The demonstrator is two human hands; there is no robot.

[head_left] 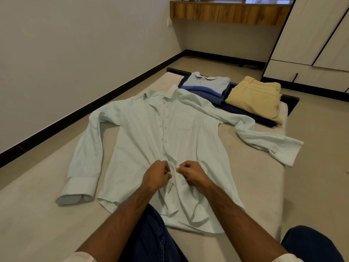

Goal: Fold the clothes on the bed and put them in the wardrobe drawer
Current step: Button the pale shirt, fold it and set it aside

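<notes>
Far end of the bed [264, 178], two folded piles sit side by side: on the left a blue striped polo [205, 84] on top of darker blue garments, on the right tan trousers [255, 97] resting on a navy piece [251, 115] that pokes out beneath them. Beyond them, the pale wardrobe [311, 35] stands at the right, dark handle low on its front, and a wooden shelf [226, 12] runs along the far wall. The right sleeve of the shirt lies just beside the tan pile, its cuff out near the right edge of the mattress. Knees in blue jeans [151, 237] press against the near side, with the hem draped over the left one.

And here is the main item: a pale mint long-sleeved shirt [143, 133], spread front-up in the middle of the bed, collar pointing away, both sleeves flung outward, the left cuff folded near the near-left. The button line is fastened down most of the front; lower down the fabric bunches and wrinkles. Left hand [156, 174] pinches one edge of the placket, fingers curled tight. Right hand [190, 173] pinches the opposite edge, the two nearly meeting over the lower buttons.
</notes>
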